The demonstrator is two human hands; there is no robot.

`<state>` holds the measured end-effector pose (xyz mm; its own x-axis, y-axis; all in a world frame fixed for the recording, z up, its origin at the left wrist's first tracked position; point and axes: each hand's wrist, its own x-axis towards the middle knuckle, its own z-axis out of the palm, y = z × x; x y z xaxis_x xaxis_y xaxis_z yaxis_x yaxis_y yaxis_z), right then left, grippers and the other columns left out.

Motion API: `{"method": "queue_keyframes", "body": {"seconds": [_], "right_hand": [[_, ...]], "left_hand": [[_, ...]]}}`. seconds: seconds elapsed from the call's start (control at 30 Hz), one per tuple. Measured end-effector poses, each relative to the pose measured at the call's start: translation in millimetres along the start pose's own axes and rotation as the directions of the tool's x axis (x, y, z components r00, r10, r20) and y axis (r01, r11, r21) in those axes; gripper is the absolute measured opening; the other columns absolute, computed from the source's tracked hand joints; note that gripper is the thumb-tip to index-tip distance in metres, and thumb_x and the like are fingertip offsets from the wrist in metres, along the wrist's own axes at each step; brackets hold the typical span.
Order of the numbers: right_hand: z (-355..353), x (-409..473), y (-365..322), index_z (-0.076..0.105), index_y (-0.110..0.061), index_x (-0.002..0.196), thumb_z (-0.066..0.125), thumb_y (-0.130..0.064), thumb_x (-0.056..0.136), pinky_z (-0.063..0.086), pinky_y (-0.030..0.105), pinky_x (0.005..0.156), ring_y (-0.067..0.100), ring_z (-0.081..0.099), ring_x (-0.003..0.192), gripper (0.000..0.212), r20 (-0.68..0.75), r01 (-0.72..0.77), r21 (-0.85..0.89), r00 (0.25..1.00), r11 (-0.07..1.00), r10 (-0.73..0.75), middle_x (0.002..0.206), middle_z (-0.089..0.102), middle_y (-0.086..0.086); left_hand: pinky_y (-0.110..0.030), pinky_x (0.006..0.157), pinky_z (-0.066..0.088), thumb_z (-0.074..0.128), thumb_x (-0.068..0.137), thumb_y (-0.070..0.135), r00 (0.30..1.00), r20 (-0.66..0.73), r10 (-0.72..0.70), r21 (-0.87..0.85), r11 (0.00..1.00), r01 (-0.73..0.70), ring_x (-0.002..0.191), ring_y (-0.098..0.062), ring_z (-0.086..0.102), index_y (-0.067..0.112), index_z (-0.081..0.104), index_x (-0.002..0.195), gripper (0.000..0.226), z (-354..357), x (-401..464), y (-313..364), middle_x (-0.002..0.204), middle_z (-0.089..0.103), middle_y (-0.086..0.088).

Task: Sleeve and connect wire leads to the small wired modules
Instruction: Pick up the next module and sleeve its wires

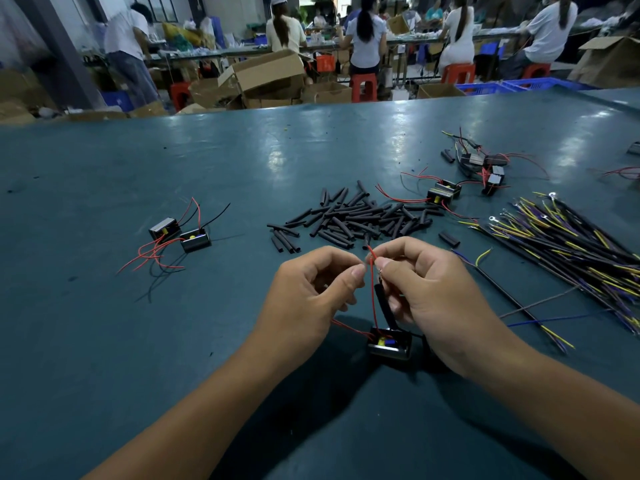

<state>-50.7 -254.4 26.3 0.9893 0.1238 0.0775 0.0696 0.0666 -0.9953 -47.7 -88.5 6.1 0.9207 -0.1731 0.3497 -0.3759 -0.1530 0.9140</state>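
Item in work: one module (389, 344), a small black box with yellow and blue parts on top, standing on the tabletop (104, 323) between our wrists. A red lead (373, 299) rises from it to our fingertips; a black sleeve (384, 304) runs beside that lead, just under the right hand.

Left hand (311, 289): grip clamped, thumb and forefinger pinching the red lead near its top end. Right hand (426, 282): grip clamped too, fingertips pinching the same lead end, touching the left fingertips; whether it also holds the sleeve we cannot tell.

Just beyond our hands: a loose sleeve pile (349, 216), short black tubes lying every way.

Left, well apart: two modules (180, 233) side by side, with red and black leads trailing.

Right of the pile: a module pair (443, 194) with red leads; farther back, a tangled module heap (483, 166).

Far right: a wire bundle (568, 237), black, yellow and purple, some ends bearing ring terminals. One stray wire (502, 292) lies near the right wrist.

Background: people at long benches, cartons, red stools.
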Motion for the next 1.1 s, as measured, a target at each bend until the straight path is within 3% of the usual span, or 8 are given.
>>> {"method": "queue_keyframes", "body": {"seconds": [0.13, 0.23, 0.33, 0.47, 0.6, 0.77, 0.87, 1.1], "right_hand": [[1.2, -1.2, 1.3, 0.06, 0.002, 0.096, 0.052, -0.001, 0.099, 0.032, 0.016, 0.035, 0.005, 0.041, 0.035, 0.008, 0.0, 0.016, 0.015, 1.0, 1.0, -0.016, 0.051, 0.054, -0.003], [0.0, -0.8, 0.5, 0.061, 0.003, 0.095, 0.053, 0.0, 0.098, 0.035, 0.016, 0.037, 0.007, 0.045, 0.038, 0.009, -0.006, 0.021, 0.03, 1.0, 0.999, -0.021, 0.063, 0.06, 0.008], [1.3, 0.3, 1.4, 0.061, 0.001, 0.09, 0.055, -0.003, 0.097, 0.037, 0.016, 0.038, 0.008, 0.048, 0.041, 0.01, 0.001, 0.017, 0.063, 1.0, 0.998, -0.017, 0.063, 0.06, 0.007], [0.0, 1.1, 4.9, 0.065, -0.01, 0.09, 0.058, -0.009, 0.096, 0.035, 0.016, 0.041, 0.008, 0.044, 0.044, 0.009, -0.015, 0.011, 0.023, 1.0, 1.0, -0.011, 0.058, 0.056, -0.002], [-2.2, 0.4, 6.0, 0.068, -0.014, 0.087, 0.059, -0.009, 0.093, 0.033, 0.019, 0.041, 0.009, 0.04, 0.044, 0.013, -0.059, 0.027, -0.044, 0.998, 0.999, -0.029, 0.059, 0.05, 0.002], [-2.6, 2.3, 6.9, 0.065, -0.017, 0.081, 0.058, -0.013, 0.095, 0.03, 0.029, 0.049, 0.014, 0.035, 0.046, 0.016, -0.084, -0.014, 0.031, 0.996, 0.999, 0.016, 0.062, 0.038, 0.008], [-3.4, 2.0, 7.6, 0.067, -0.017, 0.085, 0.062, -0.02, 0.095, 0.037, 0.043, 0.061, 0.027, 0.035, 0.061, 0.011, -0.055, 0.001, 0.009, 0.998, 1.0, -0.001, 0.074, 0.046, 0.013], [-5.0, 3.5, 8.9, 0.073, -0.02, 0.084, 0.066, -0.017, 0.094, 0.043, 0.04, 0.063, 0.023, 0.046, 0.063, 0.013, -0.059, 0.096, -0.096, 0.993, 0.991, -0.102, 0.068, 0.056, 0.01]], "left_hand": [[-0.021, 0.061, 0.052, 0.073, 0.086, 0.033, 0.999, 0.035, -0.005, -0.042, 0.999, 0.006, 0.067, -0.011, 0.065, 0.023, 0.074, 0.09, 0.011, 3.3, -1.4, 3.9, 0.079, 0.073, 0.001], [-0.017, 0.057, 0.047, 0.07, 0.093, 0.018, 0.999, 0.02, -0.029, -0.081, 0.996, 0.03, 0.063, -0.006, 0.061, 0.02, 0.072, 0.088, 0.006, 5.2, -0.2, 2.1, 0.072, 0.071, 0.008], [-0.017, 0.052, 0.042, 0.064, 0.097, 0.01, 0.997, 0.005, -0.071, -0.115, 0.991, 0.071, 0.056, -0.003, 0.053, 0.016, 0.066, 0.088, 0.011, 7.7, -0.7, 0.4, 0.065, 0.064, 0.013], [-0.015, 0.056, 0.042, 0.06, 0.099, 0.009, 0.999, 0.03, -0.038, -0.029, 0.999, 0.039, 0.058, 0.001, 0.05, 0.019, 0.062, 0.091, 0.013, 7.0, -2.0, 0.2, 0.068, 0.061, 0.014], [-0.017, 0.06, 0.044, 0.06, 0.099, 0.01, 1.0, 0.011, -0.009, -0.019, 1.0, 0.01, 0.064, -0.003, 0.051, 0.019, 0.062, 0.093, 0.012, 6.9, -2.5, 1.2, 0.075, 0.06, 0.01], [-0.016, 0.059, 0.045, 0.06, 0.099, 0.011, 1.0, 0.007, -0.004, -0.02, 1.0, 0.004, 0.065, -0.003, 0.054, 0.021, 0.062, 0.093, 0.012, 7.9, -2.9, 1.6, 0.072, 0.059, 0.015], [-0.016, 0.059, 0.045, 0.061, 0.099, 0.013, 1.0, 0.006, 0.0, -0.004, 1.0, 0.0, 0.066, -0.004, 0.055, 0.023, 0.062, 0.093, 0.012, 8.2, -2.9, 0.8, 0.073, 0.06, 0.014], [-0.018, 0.061, 0.048, 0.067, 0.096, 0.02, 1.0, -0.001, 0.031, 0.039, 0.999, -0.031, 0.071, -0.004, 0.06, 0.026, 0.068, 0.094, 0.006, 5.6, -1.1, -1.1, 0.083, 0.069, 0.005]]}}
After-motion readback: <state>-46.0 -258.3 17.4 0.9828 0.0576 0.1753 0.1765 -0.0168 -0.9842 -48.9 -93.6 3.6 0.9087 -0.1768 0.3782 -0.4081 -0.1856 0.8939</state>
